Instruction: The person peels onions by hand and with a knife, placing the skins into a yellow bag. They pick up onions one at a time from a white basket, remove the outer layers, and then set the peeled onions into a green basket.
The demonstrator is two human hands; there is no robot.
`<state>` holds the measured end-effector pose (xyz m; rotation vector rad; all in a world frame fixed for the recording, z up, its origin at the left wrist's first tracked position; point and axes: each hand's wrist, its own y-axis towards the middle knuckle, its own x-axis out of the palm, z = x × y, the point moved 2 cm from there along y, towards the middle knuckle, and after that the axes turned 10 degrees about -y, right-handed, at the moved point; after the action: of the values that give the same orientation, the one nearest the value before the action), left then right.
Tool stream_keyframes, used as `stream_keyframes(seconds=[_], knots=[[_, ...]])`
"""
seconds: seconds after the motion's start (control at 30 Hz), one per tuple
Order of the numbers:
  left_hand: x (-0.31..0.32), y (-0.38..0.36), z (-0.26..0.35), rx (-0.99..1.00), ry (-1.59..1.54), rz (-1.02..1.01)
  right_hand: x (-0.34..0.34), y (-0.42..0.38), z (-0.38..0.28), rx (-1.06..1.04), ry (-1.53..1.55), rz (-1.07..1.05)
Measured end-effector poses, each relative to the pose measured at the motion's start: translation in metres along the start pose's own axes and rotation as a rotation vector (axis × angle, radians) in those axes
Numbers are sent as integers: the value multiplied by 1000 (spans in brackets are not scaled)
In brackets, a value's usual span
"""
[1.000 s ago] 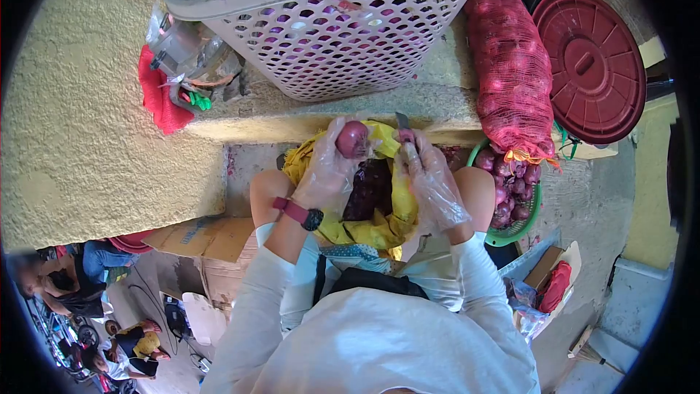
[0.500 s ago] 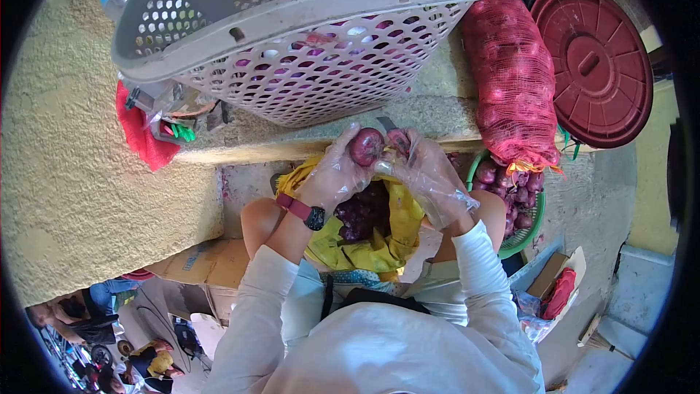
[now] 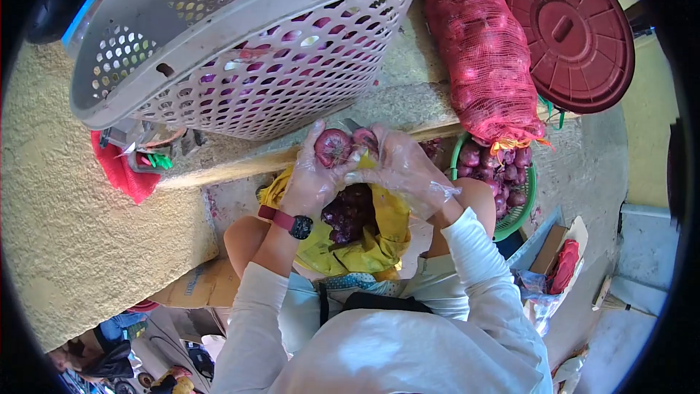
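Note:
My left hand, in a clear plastic glove, grips a round red onion. My right hand, gloved alike, is closed around a small knife; just its grey blade shows, the handle being hidden. A purple piece, skin or onion, sits against the right fingers beside the blade. The two hands nearly meet above an open yellow sack between the knees, with dark red onions inside.
Ahead, a tilted perforated plastic basket stands on a concrete ledge. At right are a red mesh sack of onions, a dark red lid and a green basket of onions. Red netting lies at left; a cardboard box stands behind.
The view has shifted, so the surroundings sit further left. The onion in my left hand has turned, showing a paler ringed face. Both hands keep their hold.

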<state>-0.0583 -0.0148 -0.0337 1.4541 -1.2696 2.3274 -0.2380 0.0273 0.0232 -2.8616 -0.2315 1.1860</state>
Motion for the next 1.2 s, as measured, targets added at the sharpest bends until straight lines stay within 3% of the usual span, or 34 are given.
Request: stream_keyframes(seconds=[0.1,0.17,0.27,0.5,0.57,0.7,0.87,0.9,0.97,1.07,1.2], knots=[[-2,-3,-1,2,55,37,1,1,5,-49,-143,56],[-11,7,-2,-49,-83,-123,-6,6,3,-57,-235,49],[-21,8,2,-169,-109,-175,-5,7,5,-84,-380,80],[-2,-15,-1,-49,-44,-27,6,7,4,-128,-420,29],[-14,-12,3,-198,7,-259,4,5,0,-121,-442,74],[-28,1,0,-234,-130,-216,0,5,-2,-88,-318,75],[-43,20,-3,-21,-47,-17,1,9,2,-85,-405,13],[-48,21,-2,-24,-48,-14,3,8,2,-82,-403,11],[-53,22,3,-139,-82,-197,5,9,2,-60,-469,15],[-12,-4,-7,-76,-182,-50,9,11,7,-82,-459,23],[-14,-7,-4,-160,-208,-169,8,10,3,-76,-536,22]])
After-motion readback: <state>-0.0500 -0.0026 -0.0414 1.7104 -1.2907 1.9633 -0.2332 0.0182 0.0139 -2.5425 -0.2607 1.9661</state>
